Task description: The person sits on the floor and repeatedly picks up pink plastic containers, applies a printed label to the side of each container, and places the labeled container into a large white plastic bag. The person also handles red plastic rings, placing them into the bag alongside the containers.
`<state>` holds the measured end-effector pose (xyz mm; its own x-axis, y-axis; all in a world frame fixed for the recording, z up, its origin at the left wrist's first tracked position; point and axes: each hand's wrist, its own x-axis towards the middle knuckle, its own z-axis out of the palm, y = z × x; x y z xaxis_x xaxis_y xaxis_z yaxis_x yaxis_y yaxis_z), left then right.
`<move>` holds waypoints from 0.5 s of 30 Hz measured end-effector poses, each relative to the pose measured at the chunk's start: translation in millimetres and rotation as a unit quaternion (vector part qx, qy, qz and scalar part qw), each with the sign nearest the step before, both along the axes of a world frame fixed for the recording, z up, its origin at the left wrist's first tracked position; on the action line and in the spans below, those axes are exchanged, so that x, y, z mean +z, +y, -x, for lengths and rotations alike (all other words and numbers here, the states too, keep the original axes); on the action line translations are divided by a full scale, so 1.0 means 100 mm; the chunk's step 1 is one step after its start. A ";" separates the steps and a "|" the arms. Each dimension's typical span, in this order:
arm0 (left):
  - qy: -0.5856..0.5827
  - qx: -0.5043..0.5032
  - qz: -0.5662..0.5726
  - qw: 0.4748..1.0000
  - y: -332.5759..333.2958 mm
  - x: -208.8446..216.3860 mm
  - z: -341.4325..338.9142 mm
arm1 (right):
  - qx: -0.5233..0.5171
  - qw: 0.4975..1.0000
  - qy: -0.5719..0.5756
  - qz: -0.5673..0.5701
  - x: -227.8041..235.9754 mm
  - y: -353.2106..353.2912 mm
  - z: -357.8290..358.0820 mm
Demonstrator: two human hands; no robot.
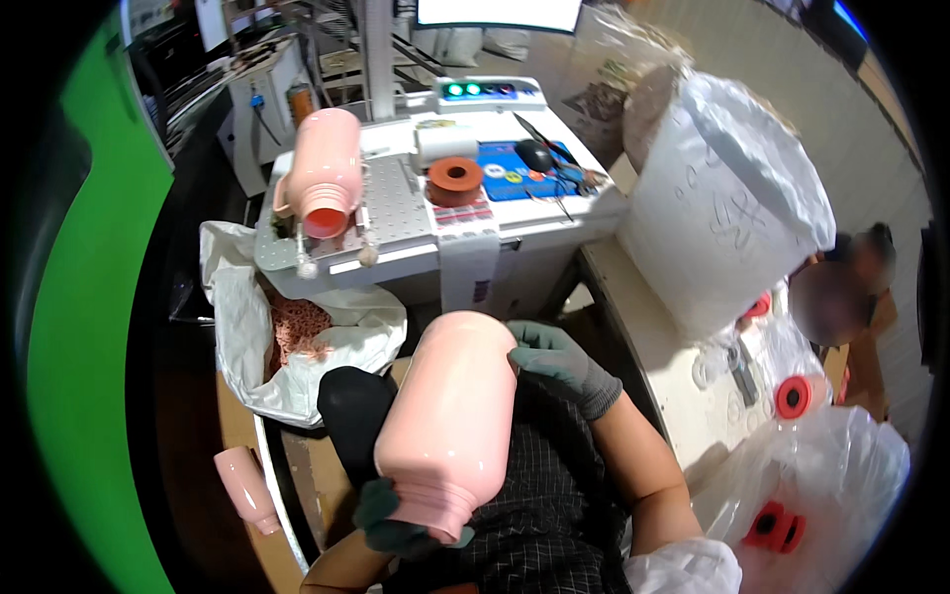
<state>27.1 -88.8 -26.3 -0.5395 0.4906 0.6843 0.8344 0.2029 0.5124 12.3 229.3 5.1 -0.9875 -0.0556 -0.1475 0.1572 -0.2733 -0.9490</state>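
Note:
A large glossy pink plastic bottle (450, 406) lies tilted over my lap, its threaded neck toward me and its closed base facing away. My left hand (391, 520), in a dark green-grey glove, is closed around the neck; the bottle hides part of its fingers. At the far right side of the base, my gloved right hand (554, 361) grips the bottle's edge with its fingertips. Another pink bottle (327, 168) with a side handle rests on the perforated metal plate (401, 198) of the white bench, its open mouth turned my way.
Left of my knees stands a white sack (237, 366) with pink scraps. A small pink bottle (247, 490) lies beyond it. An orange tape roll (455, 181) and a black mouse (533, 154) sit on the bench. Right are a tall white sack (727, 218) and a clear bag (841, 495).

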 end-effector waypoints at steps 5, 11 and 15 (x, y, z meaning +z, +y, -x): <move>0.131 -0.155 0.119 0.972 -0.14 -0.11 -0.36 | -0.028 0.999 0.031 -0.024 0.23 0.36 -0.20; 0.086 -0.092 0.048 0.991 -0.32 0.07 -0.20 | -0.006 1.000 0.016 0.020 -0.21 0.48 -0.55; -0.027 0.018 -0.057 0.998 0.56 0.25 0.40 | -0.010 0.991 0.099 0.094 -0.47 0.36 -0.62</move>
